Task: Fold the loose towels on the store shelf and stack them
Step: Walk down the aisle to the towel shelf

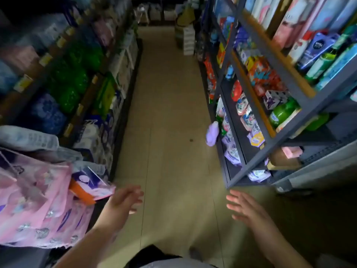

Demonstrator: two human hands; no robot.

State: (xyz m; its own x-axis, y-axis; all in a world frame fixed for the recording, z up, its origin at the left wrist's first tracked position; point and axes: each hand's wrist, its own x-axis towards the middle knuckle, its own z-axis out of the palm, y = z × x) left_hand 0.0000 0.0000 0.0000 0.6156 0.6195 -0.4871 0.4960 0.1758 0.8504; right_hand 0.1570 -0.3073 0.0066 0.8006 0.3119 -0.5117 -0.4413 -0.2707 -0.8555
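Note:
I stand in a narrow store aisle and look down its length. My left hand (125, 199) hangs low at the centre left with its fingers spread, holding nothing. My right hand (244, 206) hangs low at the centre right, fingers straight and apart, also empty. Both hands hover above the tan floor (168, 132) and touch nothing. No loose towel shows clearly; a light blue-grey patterned bundle (29, 140) lies on the left shelf, and I cannot tell what it is. The picture is blurred by motion.
Pink and purple soft packs (42, 206) crowd the left shelf beside my left hand. A grey metal rack (270, 144) on the right holds bottles, boxes and pouches. A lilac item (212, 135) sticks out from that rack. Cartons (186, 41) stand at the aisle's far end.

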